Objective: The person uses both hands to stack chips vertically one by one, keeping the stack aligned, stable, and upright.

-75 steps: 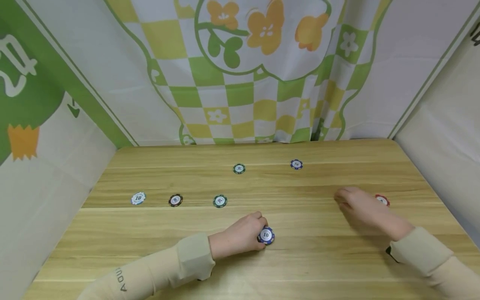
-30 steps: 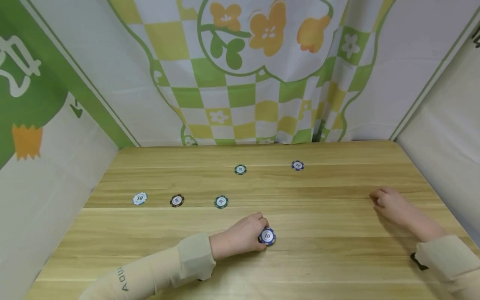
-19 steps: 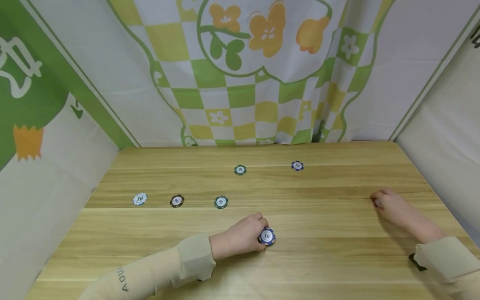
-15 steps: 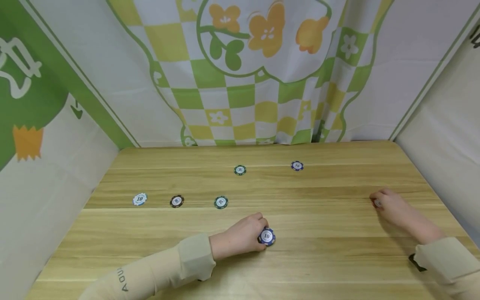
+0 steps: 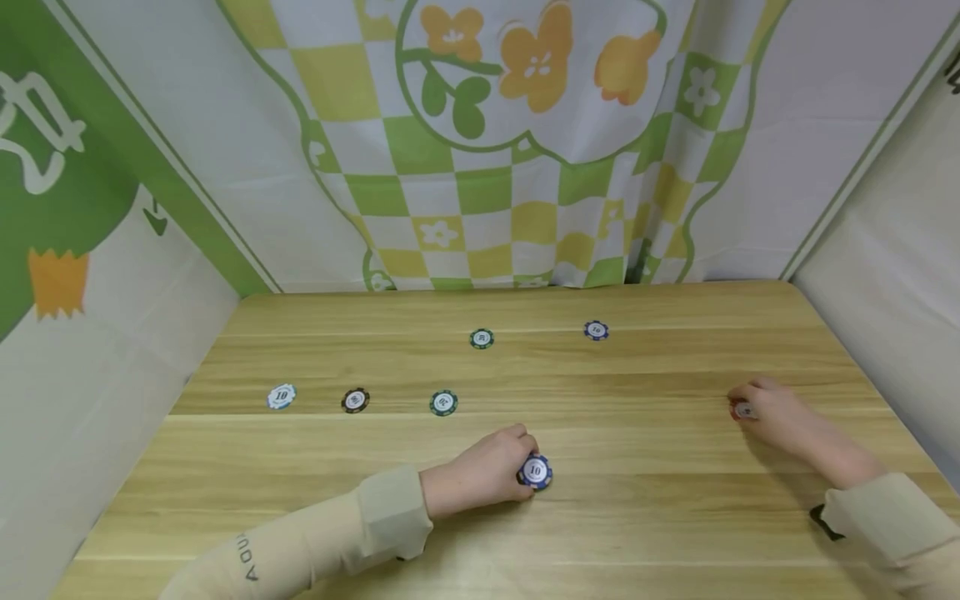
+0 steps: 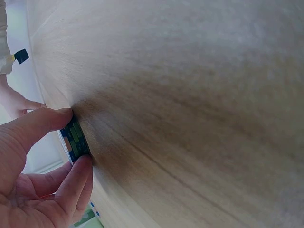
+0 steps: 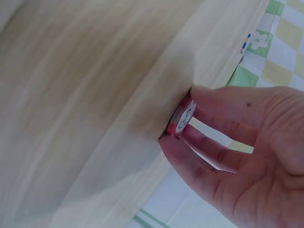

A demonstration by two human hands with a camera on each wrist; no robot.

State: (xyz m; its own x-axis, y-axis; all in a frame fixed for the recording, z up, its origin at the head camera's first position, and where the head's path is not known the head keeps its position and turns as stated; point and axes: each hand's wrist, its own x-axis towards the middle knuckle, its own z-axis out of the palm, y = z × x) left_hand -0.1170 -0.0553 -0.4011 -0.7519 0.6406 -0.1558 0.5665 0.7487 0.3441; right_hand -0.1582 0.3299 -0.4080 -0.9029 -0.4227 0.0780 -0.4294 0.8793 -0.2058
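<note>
Near the middle of the table, my left hand (image 5: 480,472) grips a short stack of poker chips (image 5: 536,472) between thumb and fingers. A blue chip marked 10 lies on top; in the left wrist view the stack's edge (image 6: 76,137) shows green and dark layers, low at the wood. Over at the right side, my right hand (image 5: 791,425) pinches a red poker chip (image 5: 742,410) by its rim, partly covering it. The right wrist view has that red chip (image 7: 184,116) between thumb and fingertips, right at the table surface.
Single chips lie flat on the wooden table (image 5: 637,517): a white one (image 5: 282,397), a black one (image 5: 356,401) and a green one (image 5: 444,403) in a row at left. Farther back are another green chip (image 5: 482,338) and a blue chip (image 5: 596,331). A patterned curtain (image 5: 480,192) hangs behind.
My right hand has moved right to the red chip, taken hold of it, and shifted slightly left with it. The left hand has stayed in place on the stack.
</note>
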